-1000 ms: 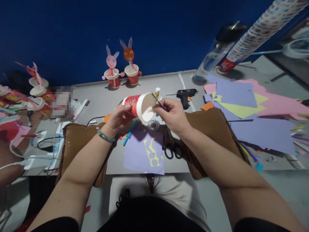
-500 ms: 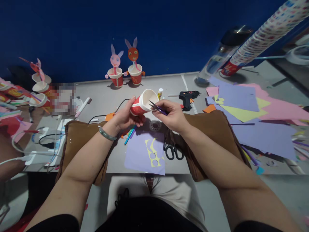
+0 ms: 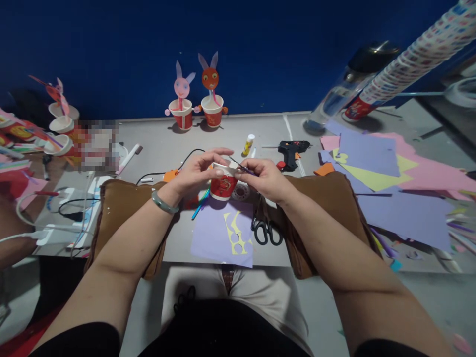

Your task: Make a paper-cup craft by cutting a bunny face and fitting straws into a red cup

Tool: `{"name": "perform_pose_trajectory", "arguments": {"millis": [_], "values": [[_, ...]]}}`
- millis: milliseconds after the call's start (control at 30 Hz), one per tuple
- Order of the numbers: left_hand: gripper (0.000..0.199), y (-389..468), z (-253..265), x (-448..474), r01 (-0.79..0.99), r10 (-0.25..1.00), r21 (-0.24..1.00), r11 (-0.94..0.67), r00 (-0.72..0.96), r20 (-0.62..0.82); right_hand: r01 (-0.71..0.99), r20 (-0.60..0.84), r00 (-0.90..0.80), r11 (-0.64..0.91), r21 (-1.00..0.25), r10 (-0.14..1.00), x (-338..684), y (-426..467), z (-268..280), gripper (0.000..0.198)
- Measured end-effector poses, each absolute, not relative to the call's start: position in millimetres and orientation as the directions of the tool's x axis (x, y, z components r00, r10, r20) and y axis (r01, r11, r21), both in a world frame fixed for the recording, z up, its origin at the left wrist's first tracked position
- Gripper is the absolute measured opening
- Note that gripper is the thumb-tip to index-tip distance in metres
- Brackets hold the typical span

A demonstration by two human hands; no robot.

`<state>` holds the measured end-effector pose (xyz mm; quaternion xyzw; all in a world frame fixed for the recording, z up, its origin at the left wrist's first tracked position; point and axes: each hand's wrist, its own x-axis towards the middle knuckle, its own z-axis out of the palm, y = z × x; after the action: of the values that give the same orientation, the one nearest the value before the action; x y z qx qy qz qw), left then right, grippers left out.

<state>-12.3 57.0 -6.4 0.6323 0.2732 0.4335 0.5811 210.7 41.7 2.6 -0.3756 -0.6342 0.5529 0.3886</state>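
Note:
A red-and-white paper cup (image 3: pixel 223 187) stands nearly upright in front of me, above the purple paper. My left hand (image 3: pixel 199 171) grips its rim from the left, thumb on the near side and fingers reaching over the far side. In my right hand (image 3: pixel 266 178) is a small pair of purple-handled scissors (image 3: pixel 243 168), their thin dark tips pointing left across the cup's rim. That hand's fingertips are against the right side of the cup. Whether the blades touch the rim cannot be made out.
Black-handled scissors (image 3: pixel 267 232) and yellow cut-out scraps (image 3: pixel 236 238) lie on purple paper (image 3: pixel 208 243). Behind are a glue stick (image 3: pixel 249 145), a glue gun (image 3: pixel 292 152) and two rabbit-figure cups (image 3: pixel 212 116). Brown cushions (image 3: pixel 330 218) flank my arms. A tall cup stack (image 3: pixel 409 64) leans right.
The cup has turned from tilted towards my right hand to nearly upright and come lower. My left hand has shifted from its side to the rim. The scissors have moved over the rim.

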Motion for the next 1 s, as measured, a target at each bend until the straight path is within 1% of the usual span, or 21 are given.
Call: {"name": "perform_pose_trajectory", "arguments": {"millis": [133, 367, 567, 800, 1000], "values": [[0.024, 55.6, -6.5, -9.6, -0.132, 0.815, 0.983, -0.125, 0.551, 0.178, 0.033, 0.067, -0.417, 0.089, -0.995, 0.907, 210.3, 40.9, 1.7, 0.037], [0.030, 55.1, -7.2, -10.7, -0.080, 0.819, 0.995, -0.064, 0.565, 0.098, 0.017, 0.063, -0.388, 0.075, -0.997, 0.919, 208.7, 40.6, 1.0, 0.033], [0.028, 53.3, -9.5, -7.5, -0.142, 0.822, 0.990, 0.024, 0.567, 0.062, 0.032, 0.078, -0.361, 0.096, -0.995, 0.929, 208.4, 41.4, -2.1, 0.030], [0.030, 53.7, -9.9, -7.0, -0.140, 0.829, 0.990, 0.013, 0.556, 0.068, 0.019, 0.105, -0.336, 0.119, -0.993, 0.936, 207.7, 41.5, -4.2, 0.029], [0.030, 55.2, -10.9, -8.4, -0.119, 0.820, 0.993, 0.011, 0.569, 0.059, 0.040, 0.098, -0.333, 0.119, -0.992, 0.938, 207.6, 42.2, -7.2, 0.034]]}}
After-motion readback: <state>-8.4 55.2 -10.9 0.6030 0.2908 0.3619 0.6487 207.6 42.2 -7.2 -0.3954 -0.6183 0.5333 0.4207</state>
